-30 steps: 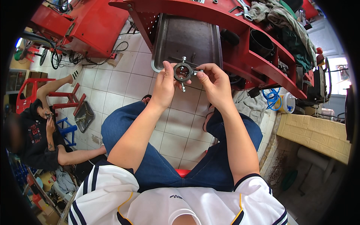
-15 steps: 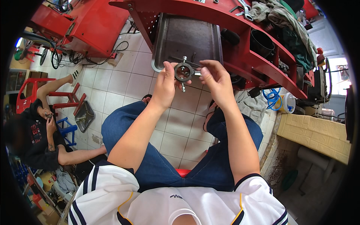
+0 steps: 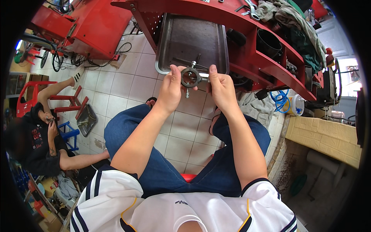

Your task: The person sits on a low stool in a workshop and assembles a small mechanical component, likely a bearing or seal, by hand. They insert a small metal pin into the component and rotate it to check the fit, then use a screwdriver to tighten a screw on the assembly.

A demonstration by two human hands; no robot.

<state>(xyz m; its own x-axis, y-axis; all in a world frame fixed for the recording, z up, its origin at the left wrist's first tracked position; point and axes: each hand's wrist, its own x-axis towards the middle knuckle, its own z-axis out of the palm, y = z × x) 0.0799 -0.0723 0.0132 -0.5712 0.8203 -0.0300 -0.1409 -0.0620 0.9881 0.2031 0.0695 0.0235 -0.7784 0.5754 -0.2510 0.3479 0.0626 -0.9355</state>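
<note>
A dark metal ring with several bolts sticking out around its rim (image 3: 197,77) is held up over the floor, in front of the tray. My left hand (image 3: 170,91) is closed on the ring's left side, thumb up along it and fingers partly behind it. On the other side my right hand (image 3: 223,89) is closed round the silver bolt (image 3: 204,75) that points right from the ring. Its thumb is up and its curled fingers hide the bolt's outer end. One bolt points up and another points down.
Beyond my hands, a grey metal tray (image 3: 193,33) with thin rods in it sits under a red workbench (image 3: 239,48). Wrenches (image 3: 252,10) and rags lie on the bench. To the left a person (image 3: 33,139) sits near a red stool (image 3: 69,101) and a dustpan (image 3: 87,120).
My right hand's fingers, spread and loose beside the bolt before, have curled in round it with the thumb raised. The ring has shifted slightly nearer to me.
</note>
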